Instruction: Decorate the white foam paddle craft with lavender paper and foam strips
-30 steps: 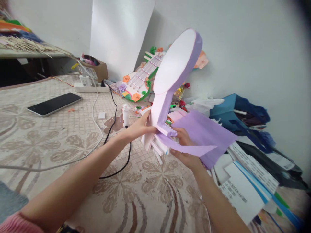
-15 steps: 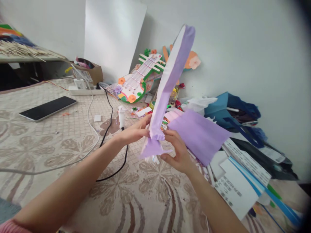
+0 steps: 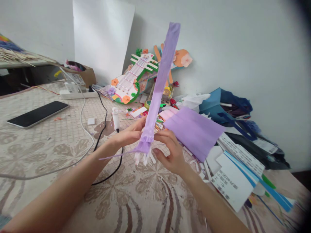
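Craft point(image 3: 159, 89) held edge-on over table point(image 3: 136, 200), leaning right at top, purple edge facing camera. Left hand point(image 3: 131, 133) pinches its lower left side, grip part-hidden. Right hand point(image 3: 171, 152) half open just right of it, thumb clear; can't tell fingertip contact. Purple sheet point(image 3: 194, 132) beyond.

A plain pale grey wall point(image 3: 230, 48) bounds the far side and extends to the right. A white panel point(image 3: 102, 35) stands before it, left of centre, with a soft shadow point(image 3: 130, 38) along its right edge. A table point(image 3: 136, 210) with a beige, brown-flowered covering occupies the near area. At far left, a raised surface point(image 3: 18, 65) overhangs a dark recess point(image 3: 17, 76). Lighting is diffuse.
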Motion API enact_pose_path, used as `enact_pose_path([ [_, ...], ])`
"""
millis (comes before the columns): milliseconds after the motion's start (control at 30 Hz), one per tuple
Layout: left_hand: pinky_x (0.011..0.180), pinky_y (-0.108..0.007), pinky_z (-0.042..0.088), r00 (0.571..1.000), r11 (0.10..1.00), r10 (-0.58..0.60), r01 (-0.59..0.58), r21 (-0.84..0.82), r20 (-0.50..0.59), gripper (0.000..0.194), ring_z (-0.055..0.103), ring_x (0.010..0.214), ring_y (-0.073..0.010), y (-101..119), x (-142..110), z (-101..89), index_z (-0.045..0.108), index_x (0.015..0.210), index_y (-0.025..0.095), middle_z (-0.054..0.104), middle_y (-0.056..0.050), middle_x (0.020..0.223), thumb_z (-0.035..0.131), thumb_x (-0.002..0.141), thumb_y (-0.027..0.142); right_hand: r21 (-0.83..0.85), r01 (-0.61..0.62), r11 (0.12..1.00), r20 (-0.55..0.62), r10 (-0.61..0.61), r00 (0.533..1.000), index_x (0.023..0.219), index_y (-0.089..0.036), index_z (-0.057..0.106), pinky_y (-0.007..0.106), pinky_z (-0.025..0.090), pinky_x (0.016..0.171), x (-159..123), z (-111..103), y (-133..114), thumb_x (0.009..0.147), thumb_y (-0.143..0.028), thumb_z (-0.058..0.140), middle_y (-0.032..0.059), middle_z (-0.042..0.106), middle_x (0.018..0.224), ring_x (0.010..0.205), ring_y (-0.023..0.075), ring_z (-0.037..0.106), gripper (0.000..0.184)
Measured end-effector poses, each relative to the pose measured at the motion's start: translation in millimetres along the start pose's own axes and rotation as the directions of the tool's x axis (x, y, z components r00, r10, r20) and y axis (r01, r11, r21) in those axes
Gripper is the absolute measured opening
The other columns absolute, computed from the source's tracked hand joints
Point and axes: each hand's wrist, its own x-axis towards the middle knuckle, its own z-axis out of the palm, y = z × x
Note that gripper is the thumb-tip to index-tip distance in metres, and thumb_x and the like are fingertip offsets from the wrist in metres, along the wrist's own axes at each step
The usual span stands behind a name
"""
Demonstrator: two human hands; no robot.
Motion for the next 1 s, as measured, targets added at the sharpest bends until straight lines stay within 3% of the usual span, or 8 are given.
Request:
enact_pose_path([
  [367, 0.076, -0.027, 0.043, 0.998, 0.998, -0.052, 0.050, -0.047, -0.046, 0.050, 0.054, 0.085, -0.0178, 5.9, -6.4, 11.5, 0.063, 0.120, 0.020, 0.064, -0.002, 0.094, 0.069, 0.070, 0.022, 0.004, -0.054, 0.999, -0.048, 0.055, 0.997, 0.117, -0.025, 0.059, 0.041, 0.053, 0.089, -0.9, 5.7, -2.9, 0.093, -0.020, 0.059, 0.0078, 0.068, 0.106, 0.103, 0.0224, 0.064, 0.024],
  [767, 0.066, -0.020, 0.041, 0.996, 0.986, -0.085, 0.080, -0.147, -0.030, 0.030, 0.047, 0.071, -0.0111, 4.7, -5.4, 19.0, 0.067, 0.098, 0.017, 0.059, 0.001, 0.080, 0.072, 0.069, 0.020, -0.001, -0.008, 1.000, -0.118, 0.008, 0.993, 0.106, -0.023, 0.065, 0.038, 0.053, 0.081, 3.2, 7.0, -4.7, 0.094, -0.019, 0.059, 0.0063, 0.069, 0.097, 0.092, 0.0201, 0.064, 0.015],
  [1000, 0.069, -0.028, 0.042, 0.995, 0.993, -0.099, 0.097, -0.072, -0.030, 0.043, 0.050, 0.073, -0.0157, -1.8, -5.2, 12.7, 0.068, 0.111, 0.027, 0.060, 0.001, 0.083, 0.068, 0.068, 0.025, -0.009, -0.016, 1.000, -0.146, 0.014, 0.989, 0.108, -0.025, 0.065, 0.039, 0.054, 0.082, 0.3, 9.8, -5.5, 0.093, -0.018, 0.061, 0.0058, 0.070, 0.098, 0.093, 0.0208, 0.065, 0.018],
])
